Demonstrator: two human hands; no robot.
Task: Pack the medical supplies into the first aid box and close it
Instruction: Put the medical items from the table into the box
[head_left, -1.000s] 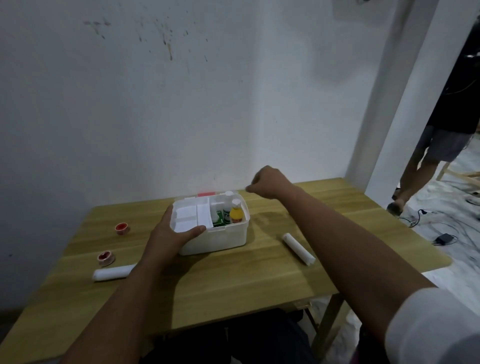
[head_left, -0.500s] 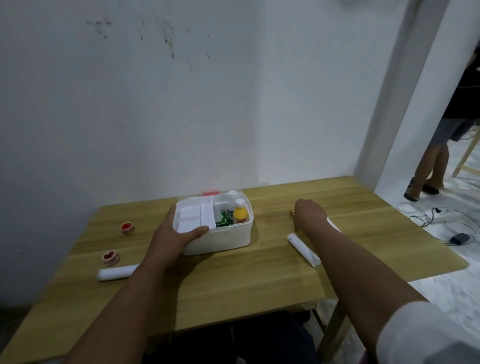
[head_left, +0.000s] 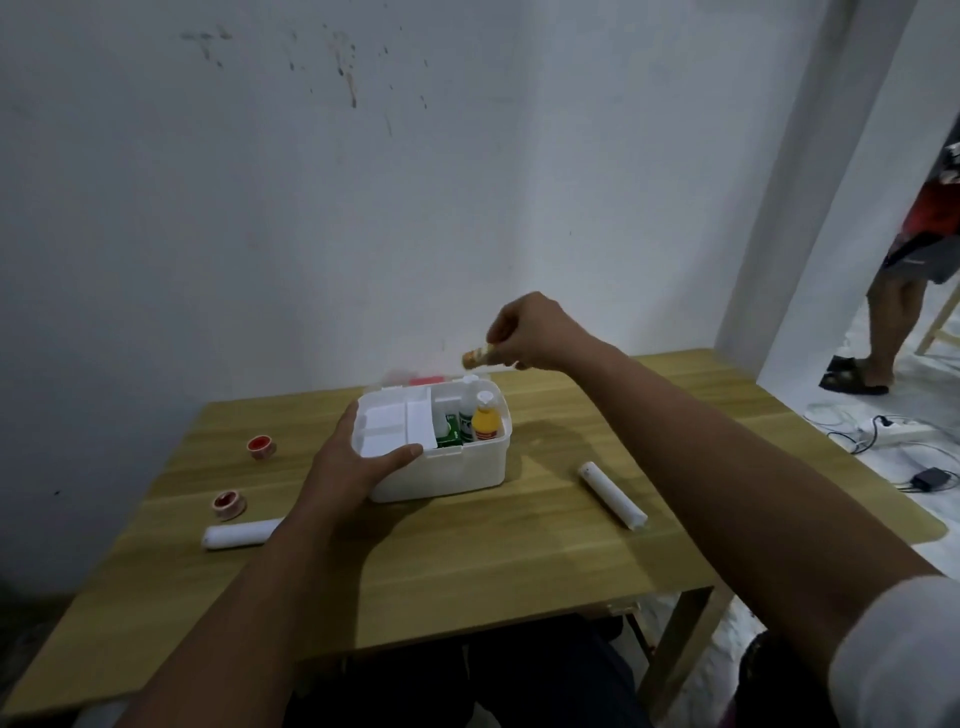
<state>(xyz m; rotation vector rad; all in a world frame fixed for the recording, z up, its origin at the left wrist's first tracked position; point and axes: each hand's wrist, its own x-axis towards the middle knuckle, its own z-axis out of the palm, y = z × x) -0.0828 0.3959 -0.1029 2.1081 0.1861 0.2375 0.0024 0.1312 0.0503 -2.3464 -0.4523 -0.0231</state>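
The white first aid box (head_left: 457, 470) stands open in the middle of the wooden table (head_left: 493, 561). Inside it are a white tray insert, a yellow bottle (head_left: 486, 425), a white bottle and a green pack. My left hand (head_left: 358, 462) grips the box's front left corner. My right hand (head_left: 530, 332) hovers above the box's back right corner, shut on a small orange-tipped tube (head_left: 478, 356). Two white gauze rolls lie on the table, one at the right (head_left: 613, 496) and one at the left (head_left: 239, 535). Two red tape rolls (head_left: 261, 447) (head_left: 228, 504) sit at the left.
A white wall runs just behind the table. To the right, past a white pillar, a person's legs (head_left: 898, 322) stand in a doorway. Cables and a power strip (head_left: 893, 431) lie on the floor there. The table's front edge is close to my body.
My right hand went down to the table at the right, took hold of the small tube and rose with it to above the box. My left hand stayed on the box.
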